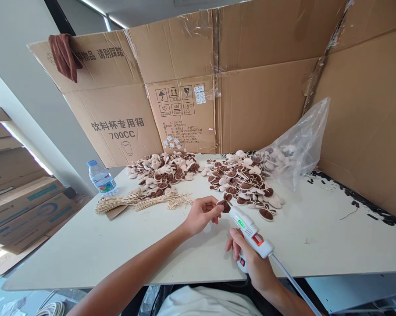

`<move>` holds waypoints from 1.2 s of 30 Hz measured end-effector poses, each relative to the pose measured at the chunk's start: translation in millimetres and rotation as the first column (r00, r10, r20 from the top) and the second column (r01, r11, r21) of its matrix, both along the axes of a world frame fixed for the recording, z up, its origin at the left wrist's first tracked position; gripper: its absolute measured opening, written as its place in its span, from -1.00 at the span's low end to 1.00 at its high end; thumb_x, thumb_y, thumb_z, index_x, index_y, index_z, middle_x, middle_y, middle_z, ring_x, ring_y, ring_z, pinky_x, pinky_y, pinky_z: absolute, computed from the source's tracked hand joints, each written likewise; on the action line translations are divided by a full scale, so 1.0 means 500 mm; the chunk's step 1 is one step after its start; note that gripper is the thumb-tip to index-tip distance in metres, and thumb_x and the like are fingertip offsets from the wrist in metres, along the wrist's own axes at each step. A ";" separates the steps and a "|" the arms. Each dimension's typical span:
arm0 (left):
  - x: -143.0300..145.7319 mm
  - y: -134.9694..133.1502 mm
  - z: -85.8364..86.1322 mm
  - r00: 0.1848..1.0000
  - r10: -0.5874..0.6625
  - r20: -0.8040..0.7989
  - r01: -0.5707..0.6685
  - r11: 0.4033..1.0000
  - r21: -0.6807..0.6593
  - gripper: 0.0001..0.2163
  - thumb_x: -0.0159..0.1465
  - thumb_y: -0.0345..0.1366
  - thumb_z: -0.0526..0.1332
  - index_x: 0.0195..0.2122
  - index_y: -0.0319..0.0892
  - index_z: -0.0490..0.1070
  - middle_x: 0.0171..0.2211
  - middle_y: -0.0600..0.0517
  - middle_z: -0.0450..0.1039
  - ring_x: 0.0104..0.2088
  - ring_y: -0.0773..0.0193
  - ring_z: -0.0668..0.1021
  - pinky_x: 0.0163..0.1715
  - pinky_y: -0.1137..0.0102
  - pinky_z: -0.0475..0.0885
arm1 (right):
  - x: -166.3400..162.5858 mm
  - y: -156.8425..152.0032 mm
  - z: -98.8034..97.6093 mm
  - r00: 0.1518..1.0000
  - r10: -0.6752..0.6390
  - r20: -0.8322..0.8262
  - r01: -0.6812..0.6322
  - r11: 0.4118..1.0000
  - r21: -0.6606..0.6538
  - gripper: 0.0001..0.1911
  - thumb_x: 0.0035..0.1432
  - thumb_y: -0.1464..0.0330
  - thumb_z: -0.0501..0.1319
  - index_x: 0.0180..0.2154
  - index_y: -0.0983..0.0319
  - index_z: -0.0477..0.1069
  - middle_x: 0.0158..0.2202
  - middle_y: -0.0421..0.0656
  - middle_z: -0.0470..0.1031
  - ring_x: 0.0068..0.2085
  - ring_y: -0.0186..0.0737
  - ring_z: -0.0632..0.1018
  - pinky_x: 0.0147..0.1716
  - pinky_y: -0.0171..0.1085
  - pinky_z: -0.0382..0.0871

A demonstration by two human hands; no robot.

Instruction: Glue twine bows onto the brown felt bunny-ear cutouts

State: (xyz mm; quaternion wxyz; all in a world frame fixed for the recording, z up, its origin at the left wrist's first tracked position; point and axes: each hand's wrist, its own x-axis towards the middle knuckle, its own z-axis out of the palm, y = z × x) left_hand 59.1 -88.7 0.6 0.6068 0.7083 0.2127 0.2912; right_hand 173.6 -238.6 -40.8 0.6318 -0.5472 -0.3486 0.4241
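My right hand is closed round the grip of a white hot glue gun with a green light on top and a red switch. Its nozzle points up-left at a small brown round piece. My left hand pinches that brown piece between thumb and fingertips, just above the white table. Right behind it lies a pile of brown and cream round pieces with string loops.
A second pile of round pieces lies at the back left, with a bundle of pale strings before it. A water bottle stands at the left edge. A clear plastic bag lies back right. Cardboard walls surround the table.
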 end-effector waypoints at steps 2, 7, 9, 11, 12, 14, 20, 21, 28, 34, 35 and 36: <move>0.000 0.000 0.000 1.000 0.004 0.000 -0.004 1.000 -0.001 -0.65 0.25 -0.02 0.36 -0.33 -0.27 0.47 -0.51 0.03 0.46 -0.57 0.39 0.47 -0.52 0.48 0.37 | 0.000 0.002 -0.001 1.000 0.002 -0.004 -0.002 1.000 0.002 -0.37 0.23 -0.07 0.23 -0.70 0.17 0.26 -0.61 -0.18 0.39 -0.49 -0.21 0.41 -0.52 -0.29 0.18; 0.001 0.000 0.000 1.000 0.007 0.003 -0.007 1.000 -0.005 -0.64 0.24 0.00 0.36 -0.34 -0.26 0.47 -0.52 0.03 0.46 -0.57 0.38 0.46 -0.52 0.47 0.37 | -0.001 0.002 0.000 1.000 0.003 -0.010 -0.003 1.000 -0.008 -0.37 0.22 -0.08 0.24 -0.70 0.18 0.25 -0.60 -0.16 0.40 -0.42 -0.16 0.46 -0.52 -0.30 0.17; 0.001 0.000 0.000 1.000 0.003 0.003 -0.003 1.000 -0.007 -0.64 0.24 -0.01 0.36 -0.34 -0.26 0.47 -0.52 0.03 0.46 -0.57 0.38 0.46 -0.53 0.47 0.37 | 0.000 0.001 0.001 1.000 0.009 -0.016 -0.009 1.000 -0.008 -0.37 0.23 -0.08 0.23 -0.70 0.18 0.25 -0.59 -0.16 0.40 -0.42 -0.16 0.46 -0.51 -0.30 0.17; 0.001 -0.001 0.001 1.000 0.002 0.003 -0.002 1.000 -0.010 -0.65 0.24 -0.01 0.36 -0.34 -0.26 0.47 -0.52 0.03 0.46 -0.57 0.38 0.47 -0.53 0.47 0.37 | 0.000 0.000 0.002 1.000 0.015 -0.022 -0.015 1.000 0.000 -0.37 0.23 -0.07 0.24 -0.70 0.17 0.25 -0.60 -0.17 0.39 -0.42 -0.15 0.47 -0.50 -0.29 0.18; 0.001 -0.001 0.002 1.000 0.002 0.003 -0.002 1.000 -0.011 -0.64 0.24 -0.01 0.36 -0.34 -0.26 0.47 -0.52 0.03 0.46 -0.57 0.38 0.47 -0.53 0.47 0.37 | 0.001 -0.001 0.002 1.000 0.016 -0.024 -0.016 1.000 0.004 -0.37 0.23 -0.06 0.24 -0.70 0.17 0.25 -0.61 -0.17 0.38 -0.41 -0.14 0.47 -0.50 -0.28 0.18; 0.001 -0.001 0.002 1.000 0.005 0.007 -0.005 1.000 -0.011 -0.64 0.23 0.00 0.37 -0.35 -0.26 0.47 -0.53 0.04 0.46 -0.57 0.38 0.46 -0.53 0.47 0.37 | 0.001 -0.001 0.002 0.999 0.015 -0.029 -0.014 1.000 0.010 -0.38 0.23 -0.06 0.24 -0.70 0.17 0.25 -0.62 -0.17 0.36 -0.39 -0.11 0.49 -0.50 -0.28 0.17; 0.000 0.000 -0.002 1.000 0.002 0.009 -0.001 1.000 -0.005 -0.64 0.24 0.01 0.36 -0.34 -0.25 0.47 -0.53 0.05 0.46 -0.58 0.39 0.46 -0.53 0.47 0.37 | -0.001 -0.001 0.000 1.000 0.014 -0.026 -0.014 1.000 0.003 -0.38 0.24 -0.05 0.24 -0.69 0.18 0.25 -0.60 -0.17 0.39 -0.45 -0.19 0.43 -0.51 -0.30 0.17; 0.000 0.001 -0.003 1.000 0.000 0.008 0.000 1.000 -0.003 -0.64 0.24 0.01 0.35 -0.34 -0.25 0.47 -0.53 0.05 0.46 -0.58 0.38 0.46 -0.52 0.46 0.37 | -0.001 -0.001 0.000 1.000 0.014 -0.025 -0.014 1.000 0.002 -0.38 0.24 -0.05 0.24 -0.69 0.18 0.25 -0.60 -0.18 0.38 -0.45 -0.20 0.42 -0.51 -0.30 0.17; 0.001 0.000 -0.002 1.000 0.006 0.005 -0.006 1.000 0.001 -0.64 0.24 0.01 0.35 -0.34 -0.26 0.47 -0.53 0.04 0.45 -0.57 0.38 0.46 -0.52 0.46 0.38 | -0.003 0.001 -0.001 0.998 0.015 -0.056 -0.014 1.000 0.016 -0.39 0.23 -0.04 0.26 -0.69 0.17 0.24 -0.62 -0.20 0.34 -0.42 -0.16 0.47 -0.50 -0.30 0.19; 0.001 0.001 -0.003 1.000 0.007 0.006 -0.007 1.000 0.001 -0.63 0.24 0.02 0.35 -0.34 -0.25 0.47 -0.54 0.05 0.45 -0.58 0.39 0.46 -0.53 0.47 0.38 | -0.002 -0.001 0.001 0.997 0.017 -0.074 -0.016 1.000 0.012 -0.41 0.23 -0.04 0.27 -0.67 0.17 0.26 -0.63 -0.22 0.31 -0.45 -0.18 0.44 -0.52 -0.30 0.18; 0.001 0.001 -0.004 1.000 0.009 0.005 -0.009 1.000 0.001 -0.63 0.23 0.02 0.35 -0.35 -0.25 0.47 -0.54 0.05 0.45 -0.58 0.38 0.46 -0.53 0.47 0.38 | -0.002 -0.001 0.000 0.997 0.017 -0.075 -0.016 1.000 0.014 -0.41 0.23 -0.04 0.27 -0.67 0.17 0.25 -0.63 -0.23 0.29 -0.45 -0.17 0.45 -0.52 -0.30 0.18; 0.001 0.000 -0.004 1.000 0.011 0.003 -0.011 1.000 0.002 -0.63 0.23 0.03 0.35 -0.34 -0.25 0.47 -0.54 0.05 0.45 -0.58 0.38 0.46 -0.53 0.47 0.38 | -0.001 -0.001 -0.001 0.997 0.018 -0.075 -0.017 1.000 0.016 -0.41 0.23 -0.04 0.27 -0.67 0.16 0.25 -0.64 -0.23 0.28 -0.46 -0.17 0.45 -0.52 -0.29 0.18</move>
